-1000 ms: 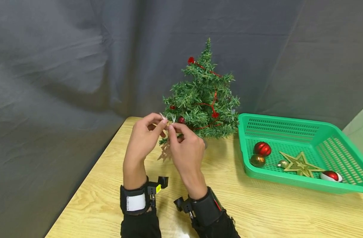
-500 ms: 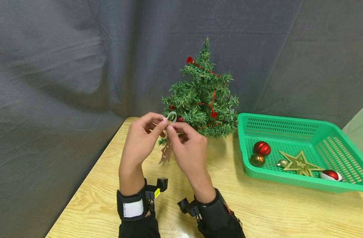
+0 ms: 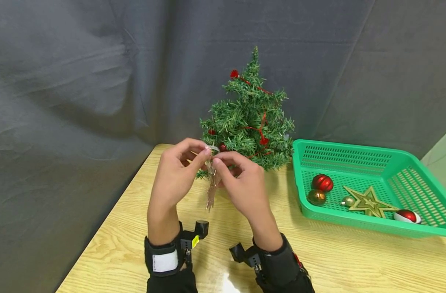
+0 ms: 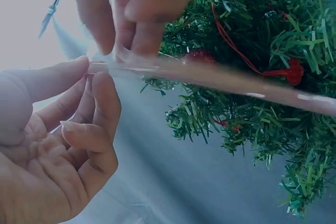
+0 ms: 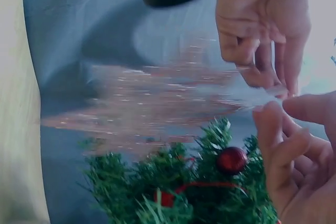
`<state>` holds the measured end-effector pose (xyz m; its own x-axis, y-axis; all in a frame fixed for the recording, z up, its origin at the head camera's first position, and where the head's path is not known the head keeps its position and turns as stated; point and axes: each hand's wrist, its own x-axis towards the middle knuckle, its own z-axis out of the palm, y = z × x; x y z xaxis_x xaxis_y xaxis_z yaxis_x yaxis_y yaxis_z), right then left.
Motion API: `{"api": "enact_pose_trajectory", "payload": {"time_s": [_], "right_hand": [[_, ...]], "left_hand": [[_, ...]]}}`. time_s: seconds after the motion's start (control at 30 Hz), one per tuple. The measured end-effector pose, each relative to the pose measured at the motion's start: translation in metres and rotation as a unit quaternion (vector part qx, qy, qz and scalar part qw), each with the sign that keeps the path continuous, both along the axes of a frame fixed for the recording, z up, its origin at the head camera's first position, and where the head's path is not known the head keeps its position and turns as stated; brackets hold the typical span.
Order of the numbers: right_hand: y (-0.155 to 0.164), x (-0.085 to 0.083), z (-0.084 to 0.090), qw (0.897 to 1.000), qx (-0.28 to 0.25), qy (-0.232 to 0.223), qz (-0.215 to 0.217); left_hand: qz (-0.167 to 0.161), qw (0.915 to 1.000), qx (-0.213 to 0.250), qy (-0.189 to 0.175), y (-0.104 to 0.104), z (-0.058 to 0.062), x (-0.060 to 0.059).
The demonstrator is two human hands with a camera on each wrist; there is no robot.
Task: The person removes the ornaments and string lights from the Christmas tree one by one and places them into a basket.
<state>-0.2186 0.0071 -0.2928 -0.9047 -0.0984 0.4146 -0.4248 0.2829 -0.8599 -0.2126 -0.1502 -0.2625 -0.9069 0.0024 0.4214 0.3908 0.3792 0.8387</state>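
Both hands meet in front of a small green Christmas tree (image 3: 250,122). My left hand (image 3: 205,154) and right hand (image 3: 216,162) pinch the thin clear hanging loop (image 3: 212,149) of a rose-gold glitter snowflake ornament (image 3: 211,190), which dangles edge-on below the fingertips. In the left wrist view the left hand (image 4: 97,72) pinches the loop, with the right fingers (image 4: 139,9) just above and the ornament (image 4: 236,83) a blurred streak before the tree (image 4: 262,51). In the right wrist view the right hand (image 5: 275,106) meets the left hand (image 5: 262,30), and the ornament (image 5: 157,103) is blurred.
A green plastic basket (image 3: 354,223) on the right of the wooden table (image 3: 340,260) holds a red bauble (image 3: 322,182), a bronze bauble (image 3: 316,197), a small gold ball (image 3: 347,201), a gold star (image 3: 369,201) and a red-white ornament (image 3: 407,216). A grey cloth backdrop hangs behind.
The snowflake has turned from side-on to edge-on and hangs a little further right. The loop that stood up above the fingertips is now pinched low. The right wrist has dropped back right.
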Motion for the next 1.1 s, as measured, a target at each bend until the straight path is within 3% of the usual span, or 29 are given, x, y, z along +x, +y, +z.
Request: {"api": "enact_pose_trajectory", "payload": {"time_s": [0.27,0.57,0.83,1.1], "right_hand": [[0.015,-0.001,0.003,0.995,0.088,-0.045,0.029],[0.018,-0.001,0.003,0.969,0.227,-0.043,0.093],[0.016,0.001,0.003,0.959,0.263,0.029,0.102],[0.019,0.002,0.006,0.963,0.247,0.048,0.097]], "left_hand": [[-0.01,0.9999,-0.005,0.008,0.007,0.003,0.002],[-0.011,0.9999,-0.006,0.011,0.009,0.004,0.005],[0.001,0.9999,-0.006,0.016,0.008,0.007,0.012],[-0.001,0.9998,0.0,0.018,0.007,0.008,0.013]]}}
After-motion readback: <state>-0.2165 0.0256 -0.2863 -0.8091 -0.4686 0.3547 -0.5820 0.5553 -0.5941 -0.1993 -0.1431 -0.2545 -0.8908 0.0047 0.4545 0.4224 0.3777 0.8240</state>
